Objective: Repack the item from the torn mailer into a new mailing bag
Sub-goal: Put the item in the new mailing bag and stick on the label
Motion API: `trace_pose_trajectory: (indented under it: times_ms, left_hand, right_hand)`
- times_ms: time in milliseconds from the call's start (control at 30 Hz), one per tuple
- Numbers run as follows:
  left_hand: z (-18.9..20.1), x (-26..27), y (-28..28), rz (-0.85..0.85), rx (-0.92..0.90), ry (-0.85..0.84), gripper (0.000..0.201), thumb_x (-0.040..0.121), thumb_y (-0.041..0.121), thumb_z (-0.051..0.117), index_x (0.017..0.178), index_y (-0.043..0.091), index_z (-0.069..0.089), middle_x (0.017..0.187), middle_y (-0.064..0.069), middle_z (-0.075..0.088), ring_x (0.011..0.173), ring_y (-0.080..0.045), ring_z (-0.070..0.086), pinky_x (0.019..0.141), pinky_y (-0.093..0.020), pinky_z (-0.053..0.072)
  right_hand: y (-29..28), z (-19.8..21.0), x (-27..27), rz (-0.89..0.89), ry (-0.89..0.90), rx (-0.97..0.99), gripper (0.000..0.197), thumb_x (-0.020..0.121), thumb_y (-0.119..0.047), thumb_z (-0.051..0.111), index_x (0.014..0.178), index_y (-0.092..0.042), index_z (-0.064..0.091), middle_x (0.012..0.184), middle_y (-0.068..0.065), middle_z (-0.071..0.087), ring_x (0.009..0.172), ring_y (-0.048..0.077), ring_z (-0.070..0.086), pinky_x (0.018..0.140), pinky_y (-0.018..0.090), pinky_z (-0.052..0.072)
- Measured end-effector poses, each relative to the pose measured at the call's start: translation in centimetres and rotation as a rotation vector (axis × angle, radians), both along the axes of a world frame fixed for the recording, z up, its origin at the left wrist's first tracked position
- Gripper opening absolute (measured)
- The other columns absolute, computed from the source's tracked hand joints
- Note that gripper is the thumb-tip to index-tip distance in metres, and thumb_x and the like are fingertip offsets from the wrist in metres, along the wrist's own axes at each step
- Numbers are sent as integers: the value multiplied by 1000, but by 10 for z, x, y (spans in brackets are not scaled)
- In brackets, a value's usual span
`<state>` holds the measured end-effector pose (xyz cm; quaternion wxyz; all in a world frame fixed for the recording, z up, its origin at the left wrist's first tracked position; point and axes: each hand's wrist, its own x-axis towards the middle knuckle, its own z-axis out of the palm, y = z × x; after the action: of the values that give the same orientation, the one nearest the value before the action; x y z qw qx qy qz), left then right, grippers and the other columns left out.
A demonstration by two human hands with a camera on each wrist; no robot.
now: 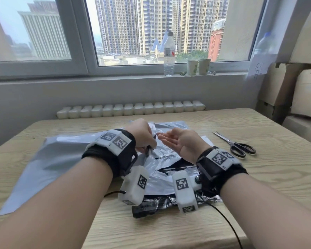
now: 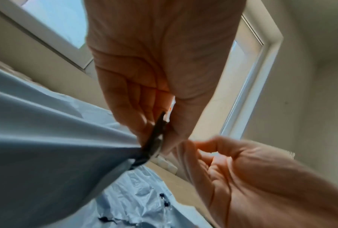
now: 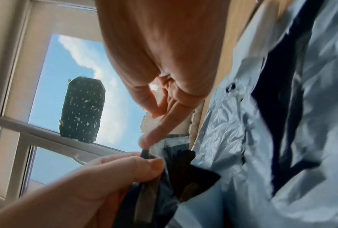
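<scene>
1. Left hand (image 1: 143,135) hangs above the middle of the table (image 1: 258,177), thumb and fingers pinched on the edge of the smooth grey new mailing bag (image 1: 48,164); the left wrist view shows that edge, dark on its inner side, gathered between the fingers (image 2: 132,108) and the thumb.
2. Right hand (image 1: 180,142) hovers just beside the left, palm turned up and toward it, fingers straight and loose, grasping nothing; in the right wrist view its forefinger tip lies very near the pinched bag edge, and I cannot tell whether it touches.
3. From the pinch, the new mailing bag spreads flat over the left half of the table.
4. Beneath both hands lies the torn mailer (image 1: 171,164), crumpled grey plastic with ragged rips that show a black lining.
5. At the near edge of the torn mailer, partly under it and between the two wrists, lies the item (image 1: 147,207), a dark thing in glossy wrap.
6. Scissors (image 1: 235,145) lie closed on the table to the right, apart from the bags.
7. On the windowsill stand a water bottle (image 1: 169,54) and two paper cups (image 1: 198,66) side by side.
</scene>
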<state>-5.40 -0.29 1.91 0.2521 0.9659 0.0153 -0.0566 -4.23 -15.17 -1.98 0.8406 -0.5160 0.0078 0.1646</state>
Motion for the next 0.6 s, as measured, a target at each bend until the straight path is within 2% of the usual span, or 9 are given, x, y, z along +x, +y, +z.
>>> trace_pose_trajectory:
  times_ms: [67,233,367,433,467,500,533,600]
  left_hand:
    - [6,-3,7,13,-38,-3,7,76,9,73,79,3,70,69,-8,69,61,-18,66,64,-29,60]
    - [13,-15,25,33,-67,1,9,78,10,75,80,6,68,72,-7,67,60,-14,65,56,-22,58]
    - [16,-23,44,40,-60,34,13,77,12,77,85,4,70,70,-4,66,60,-13,64,55,-20,58]
    - [17,-27,54,29,-85,63,10,77,10,77,81,6,69,69,-3,67,61,-14,66,57,-22,58]
    - [17,-28,57,18,-96,77,9,77,10,77,78,7,68,69,-3,67,61,-14,67,59,-24,58]
    - [17,-29,58,9,-99,86,10,76,10,77,77,9,68,69,-3,68,62,-14,68,61,-25,58]
    - [17,-29,59,4,-100,90,10,76,10,78,76,10,68,69,-3,69,62,-13,68,62,-25,58]
    - [17,-30,56,-9,-105,92,10,76,11,78,78,11,69,70,-2,70,60,-12,68,61,-25,58]
  right_hand:
    - [6,3,0,7,49,71,16,97,3,40,98,10,55,92,26,67,78,29,70,69,31,61]
    - [19,9,6,-54,68,51,18,99,1,40,91,7,55,81,20,64,73,25,67,69,29,60]
    - [7,6,22,-309,70,56,19,98,2,41,86,5,55,82,19,63,72,25,66,75,32,58]
    - [-2,6,28,-418,36,28,16,96,4,44,86,5,55,82,18,62,71,25,65,79,33,57]
    - [-4,6,29,-415,-19,-35,12,95,4,46,88,5,56,83,17,61,72,24,64,80,34,57]
    - [-4,7,29,-362,-115,-179,7,93,2,50,94,5,57,84,14,62,75,23,64,82,34,57]
    - [-3,6,28,-267,-238,-410,12,90,-2,57,101,4,58,87,11,63,78,21,64,82,33,57]
    - [2,3,23,15,-477,-966,23,84,-15,70,105,-6,65,89,0,64,81,14,62,72,26,54]
